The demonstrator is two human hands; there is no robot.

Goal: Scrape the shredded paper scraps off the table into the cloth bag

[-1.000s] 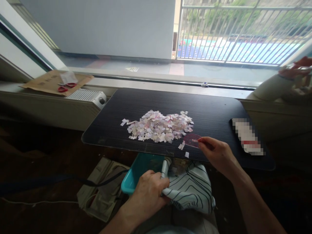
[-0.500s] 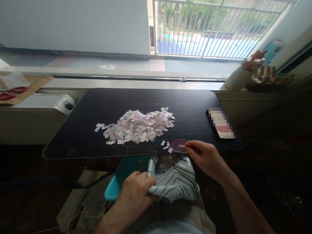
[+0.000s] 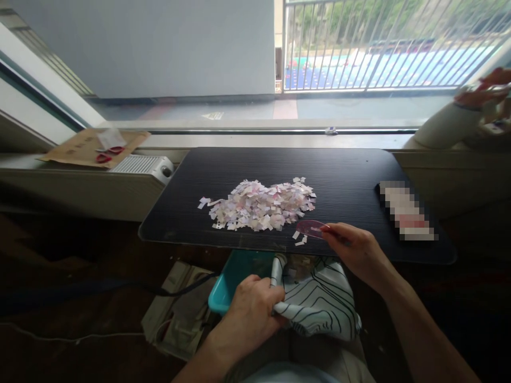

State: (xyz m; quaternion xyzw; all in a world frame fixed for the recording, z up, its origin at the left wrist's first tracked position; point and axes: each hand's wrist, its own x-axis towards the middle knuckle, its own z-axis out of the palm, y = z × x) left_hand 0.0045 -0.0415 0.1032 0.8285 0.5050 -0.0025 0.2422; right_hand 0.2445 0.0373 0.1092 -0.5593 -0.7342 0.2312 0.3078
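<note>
A heap of small pale paper pieces (image 3: 263,207) lies on the dark table (image 3: 347,170). My right hand (image 3: 357,247) pinches a flat, rounded, see-through pink scraper (image 3: 309,229) by its right end. It is over the tabletop at the heap's near right side, beside a few stray paper bits (image 3: 301,241). Below the table's front edge, my left hand (image 3: 253,303) grips the rim of a pale cloth bag (image 3: 319,306) with black wavy lines. The bag's mouth gapes under the edge, with some pale bits inside.
A turquoise tub (image 3: 221,292) stands left of the bag, partly under the table. A phone (image 3: 407,213), blurred out, rests at the table's right. On the sill at left lie red-handled scissors (image 3: 104,157) on brown paper (image 3: 75,149), beside a white radiator (image 3: 146,166).
The view has turned left, so everything appears farther right. Relative to the table, my right hand has moved the scraper left and away from the front edge. My left hand keeps its grip.
</note>
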